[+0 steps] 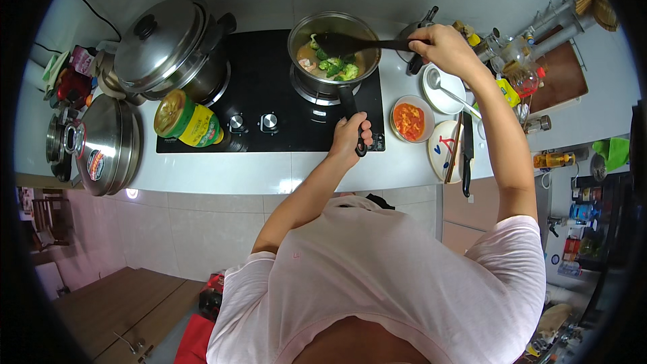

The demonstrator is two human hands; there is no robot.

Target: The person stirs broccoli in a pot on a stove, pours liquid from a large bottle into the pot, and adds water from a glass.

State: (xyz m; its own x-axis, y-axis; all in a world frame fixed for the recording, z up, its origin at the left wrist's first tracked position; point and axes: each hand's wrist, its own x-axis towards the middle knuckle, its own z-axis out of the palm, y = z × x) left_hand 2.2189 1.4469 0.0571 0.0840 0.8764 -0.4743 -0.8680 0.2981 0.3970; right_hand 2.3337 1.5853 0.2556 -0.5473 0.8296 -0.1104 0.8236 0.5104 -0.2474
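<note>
My left hand [350, 136] grips the black handle [348, 101] of a steel saucepan [374, 60], which sits over the right burner of a black glass cooktop [258, 76]. In the pan are broccoli florets [333, 66] and pale pinkish pieces in a little liquid. From the right, my right hand [445, 48] holds a black spatula [384, 44] by its handle. Its broad head reaches over the pan and hides part of the food. Right of the cooktop stands a bowl [429, 121] of red and yellow cooked food, perhaps tomato and egg.
A large lidded steel pot [162, 50] covers the left burner. A green-and-yellow container [194, 124] stands at the cooktop's front left. At right lie a white plate with a ladle [450, 90], a cutting board [435, 149], chopsticks [455, 149] and a knife [468, 146]. Bottles line the wall.
</note>
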